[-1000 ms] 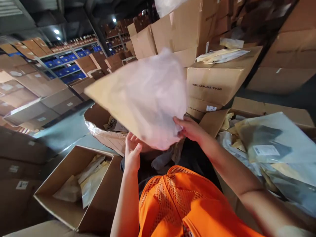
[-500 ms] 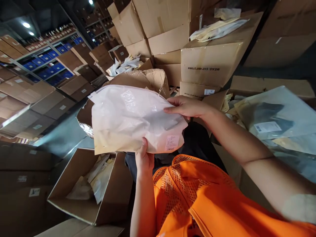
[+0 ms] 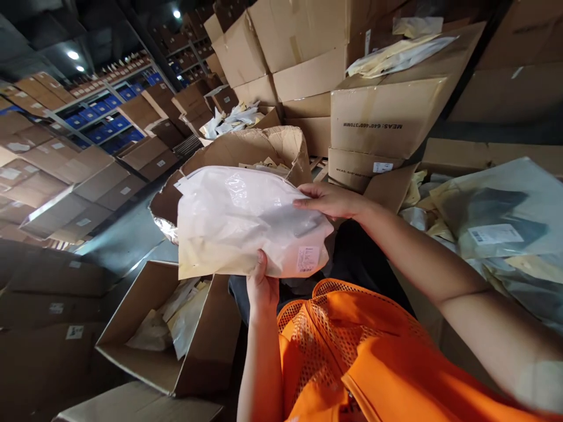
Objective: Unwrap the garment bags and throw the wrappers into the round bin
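A whitish plastic bag (image 3: 237,223) with a printed label (image 3: 308,259) at its lower right corner is held out in front of me. My left hand (image 3: 263,287) grips its lower edge, thumb on top and the other fingers under it. At the bag's right side my right hand (image 3: 325,199) pinches the upper edge, some of its fingers hidden beneath. What the bag contains cannot be made out. Just behind it stands a large open carton (image 3: 297,140) with more packets showing inside.
An open box (image 3: 206,346) with several packets sits at lower left. To the right, clear bags (image 3: 505,205) lie heaped in another carton. Closed cartons (image 3: 382,117) are stacked ahead, packets on top. Shelves with blue bins (image 3: 101,108) and more boxes stand at far left.
The view has shifted slightly, so the surroundings sit further right. The bag is a little lower against the carton behind it, uncovering packets inside. Both hands keep their grip.
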Available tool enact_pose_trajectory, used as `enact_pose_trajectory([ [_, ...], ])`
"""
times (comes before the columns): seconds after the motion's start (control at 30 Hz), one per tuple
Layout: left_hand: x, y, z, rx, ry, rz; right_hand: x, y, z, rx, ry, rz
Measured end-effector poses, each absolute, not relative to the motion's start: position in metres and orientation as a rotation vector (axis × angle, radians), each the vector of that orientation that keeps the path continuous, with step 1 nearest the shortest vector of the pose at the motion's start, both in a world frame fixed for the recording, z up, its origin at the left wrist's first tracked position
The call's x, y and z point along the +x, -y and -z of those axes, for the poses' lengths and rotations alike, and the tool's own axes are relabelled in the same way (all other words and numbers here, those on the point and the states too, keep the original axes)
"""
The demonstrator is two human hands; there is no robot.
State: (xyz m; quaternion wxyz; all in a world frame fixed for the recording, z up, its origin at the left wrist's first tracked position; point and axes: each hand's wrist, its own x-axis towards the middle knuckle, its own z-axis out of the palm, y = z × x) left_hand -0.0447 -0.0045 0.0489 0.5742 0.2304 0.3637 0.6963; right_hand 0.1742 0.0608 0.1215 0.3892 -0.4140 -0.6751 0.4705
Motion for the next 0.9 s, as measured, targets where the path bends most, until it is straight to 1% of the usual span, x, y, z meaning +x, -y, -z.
enact_pose_trajectory([
  [0.1,-0.071,0.002,-0.047,0.541,-0.868,-1.661,0.177,-0.061,-0.119,-1.115,1.561,-1.261],
  [0.23,-0.169,-0.003,-0.047,0.518,-0.968,-1.828,0.188,-0.067,-0.116,-1.167,1.401,-1.269],
  [0.37,-0.286,-0.009,-0.045,0.312,-1.172,-2.011,0.187,-0.087,-0.106,-1.213,1.438,-1.116],
  [0.4,-0.307,-0.011,-0.042,0.247,-1.212,-1.979,0.182,-0.093,-0.103,-1.204,1.477,-1.036],
  [0.47,-0.33,-0.012,-0.035,0.124,-1.299,-1.829,0.165,-0.108,-0.094,-1.138,1.595,-0.772],
  [0.53,-0.332,-0.014,-0.028,0.072,-1.389,-1.711,0.144,-0.125,-0.085,-1.012,1.787,-0.427],
  [0.6,-0.318,-0.02,-0.027,0.133,-1.471,-1.765,0.123,-0.14,-0.074,-0.907,2.014,-0.148],
  [0.63,-0.308,-0.026,-0.03,0.199,-1.49,-1.838,0.113,-0.145,-0.068,-0.895,2.131,-0.069],
  [0.73,-0.272,-0.057,-0.057,0.449,-1.471,-2.085,0.094,-0.149,-0.049,-1.022,2.37,0.041],
  [0.8,-0.245,-0.091,-0.085,0.802,-1.439,-2.168,0.088,-0.142,-0.039,-1.102,2.39,0.099],
  [0.83,-0.231,-0.111,-0.099,1.039,-1.438,-2.131,0.087,-0.137,-0.035,-1.122,2.365,0.131],
  [0.9,-0.204,-0.149,-0.123,1.465,-1.477,-1.859,0.086,-0.128,-0.03,-1.135,2.305,0.162],
])
